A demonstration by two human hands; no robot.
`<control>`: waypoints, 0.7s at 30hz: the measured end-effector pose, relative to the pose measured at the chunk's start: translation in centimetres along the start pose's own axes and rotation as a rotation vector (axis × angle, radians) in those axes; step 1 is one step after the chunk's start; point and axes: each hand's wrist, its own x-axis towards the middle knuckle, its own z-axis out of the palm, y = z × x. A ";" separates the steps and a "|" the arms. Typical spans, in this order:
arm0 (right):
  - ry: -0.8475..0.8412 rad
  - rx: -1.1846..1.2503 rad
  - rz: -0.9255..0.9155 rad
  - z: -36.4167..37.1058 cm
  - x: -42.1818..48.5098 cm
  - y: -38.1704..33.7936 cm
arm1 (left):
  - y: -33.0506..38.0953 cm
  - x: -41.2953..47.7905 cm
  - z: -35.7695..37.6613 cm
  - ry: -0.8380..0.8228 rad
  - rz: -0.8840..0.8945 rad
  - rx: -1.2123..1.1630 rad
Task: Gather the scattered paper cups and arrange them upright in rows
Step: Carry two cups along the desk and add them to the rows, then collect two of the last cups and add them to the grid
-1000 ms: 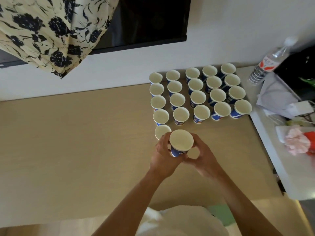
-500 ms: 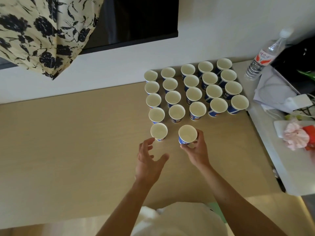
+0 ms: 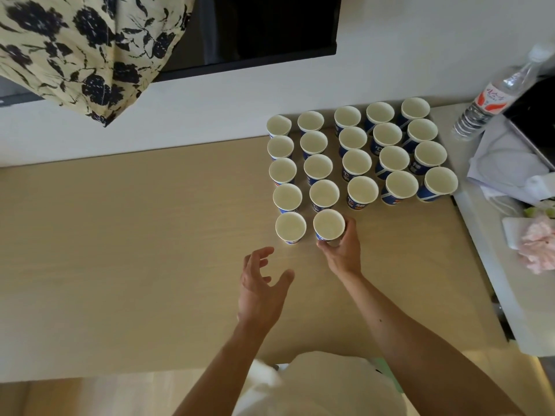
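Note:
Several blue paper cups (image 3: 359, 163) with white insides stand upright in neat rows at the back right of the tan table (image 3: 135, 250). A nearer row holds two cups: one (image 3: 290, 228) stands free on the left, and my right hand (image 3: 341, 250) grips the other (image 3: 329, 226) round its base, setting it upright beside the first. My left hand (image 3: 261, 288) hovers over the table just below the free cup, with fingers spread and nothing in it.
A plastic water bottle (image 3: 492, 94) lies at the back right by a white side surface (image 3: 492, 280) carrying crumpled paper (image 3: 507, 163) and a pink flower-like item (image 3: 539, 244). A dark screen (image 3: 255, 28) hangs on the wall, with floral cloth (image 3: 84, 46) draped at upper left.
My left hand let go of the cup and drew back toward me. My right hand carried the cup forward and left, next to the free cup in the near row.

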 end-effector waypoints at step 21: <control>0.091 -0.096 0.217 -0.3 -8.4 -0.7 | -1.9 -0.1 -5.5 0.190 -0.104 -0.214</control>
